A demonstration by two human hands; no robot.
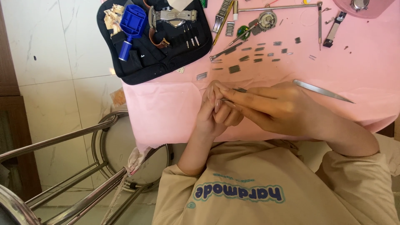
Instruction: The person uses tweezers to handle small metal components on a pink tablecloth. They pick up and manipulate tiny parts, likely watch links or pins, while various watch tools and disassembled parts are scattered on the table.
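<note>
Small metal link (pixel 239 89) between fingertips

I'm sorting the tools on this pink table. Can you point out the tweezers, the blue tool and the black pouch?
Tweezers (pixel 323 90): head view, middle of the steel blades.
Blue tool (pixel 132 21): head view, its square blue head.
Black pouch (pixel 146 62): head view, bare fabric near the front edge.

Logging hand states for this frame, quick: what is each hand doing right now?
Left hand: closed, pinching a small metal watch-band link.
Right hand: fingers closed on the same link; tweezers lie untouched beside it.
</note>
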